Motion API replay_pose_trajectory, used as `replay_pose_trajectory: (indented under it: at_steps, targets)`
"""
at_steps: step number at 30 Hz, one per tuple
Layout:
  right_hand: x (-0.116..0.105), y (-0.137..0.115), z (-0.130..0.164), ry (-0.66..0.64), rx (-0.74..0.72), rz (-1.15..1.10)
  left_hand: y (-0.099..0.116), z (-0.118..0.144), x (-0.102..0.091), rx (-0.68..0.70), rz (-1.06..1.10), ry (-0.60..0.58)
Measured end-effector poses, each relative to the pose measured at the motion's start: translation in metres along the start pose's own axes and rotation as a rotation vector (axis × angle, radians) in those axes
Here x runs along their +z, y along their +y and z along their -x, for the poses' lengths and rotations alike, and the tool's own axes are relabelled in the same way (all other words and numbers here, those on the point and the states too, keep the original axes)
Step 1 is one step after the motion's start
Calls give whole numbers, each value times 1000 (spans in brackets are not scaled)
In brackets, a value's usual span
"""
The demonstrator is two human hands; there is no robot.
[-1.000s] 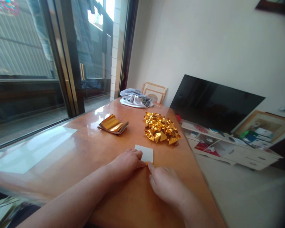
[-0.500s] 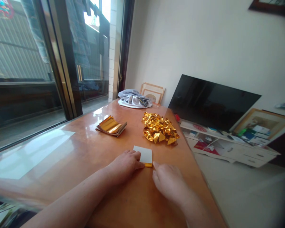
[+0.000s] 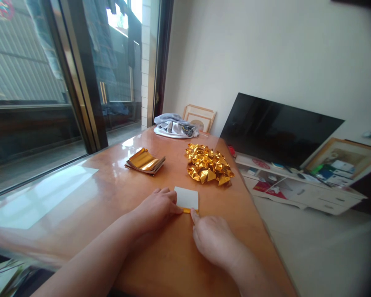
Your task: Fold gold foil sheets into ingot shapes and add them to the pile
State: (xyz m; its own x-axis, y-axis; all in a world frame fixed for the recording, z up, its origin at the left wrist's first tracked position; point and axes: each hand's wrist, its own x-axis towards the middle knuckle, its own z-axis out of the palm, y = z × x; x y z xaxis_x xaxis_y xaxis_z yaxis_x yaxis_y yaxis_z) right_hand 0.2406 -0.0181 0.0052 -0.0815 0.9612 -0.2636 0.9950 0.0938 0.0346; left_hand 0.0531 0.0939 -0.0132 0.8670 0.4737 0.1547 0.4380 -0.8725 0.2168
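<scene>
A small sheet of paper [image 3: 187, 198], white side up with a thin gold strip folded along its near edge, lies flat on the wooden table [image 3: 117, 194]. My left hand [image 3: 156, 208] rests on the sheet's left near corner and presses it down. My right hand [image 3: 212, 239] has its forefinger tip on the gold folded strip at the near edge. Beyond the sheet sits a heap of folded gold foil pieces [image 3: 208, 163]. To the left of that heap lies a stack of flat gold foil sheets [image 3: 145, 161].
A bundle of grey and white cloth [image 3: 174, 126] lies at the table's far end, with a framed picture [image 3: 200, 119] leaning on the wall behind it. The table's right edge drops off near my right hand. A dark screen [image 3: 278, 130] leans on a low white cabinet [image 3: 303, 189] to the right. Glass doors stand at left.
My right forefinger slid along the gold folded edge, out to the right half a second ago and now back toward the middle. My left hand stays on the sheet.
</scene>
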Motion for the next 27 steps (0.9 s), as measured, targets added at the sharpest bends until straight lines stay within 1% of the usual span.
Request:
replay_pose_trajectory:
  at_steps: [8,14,17,20,23,25,27]
  targets:
    - [0,1,-1,-4,8,1,-17,12,-7,-36,106,12]
    - [3,2,-1,3,-12,-3,-25,17,-10,-69,157,30]
    - [3,6,-1,26,-6,-17,-27,17,-12,-96,160,17]
    - [4,10,-3,75,-6,-56,-24,13,-14,-175,115,49]
    - [5,14,-7,139,-15,-112,-16,8,-14,-245,81,146]
    - [6,15,-9,182,-13,-149,-9,5,-11,-232,110,185]
    - [7,15,-12,217,0,-183,-3,3,-7,-190,146,168]
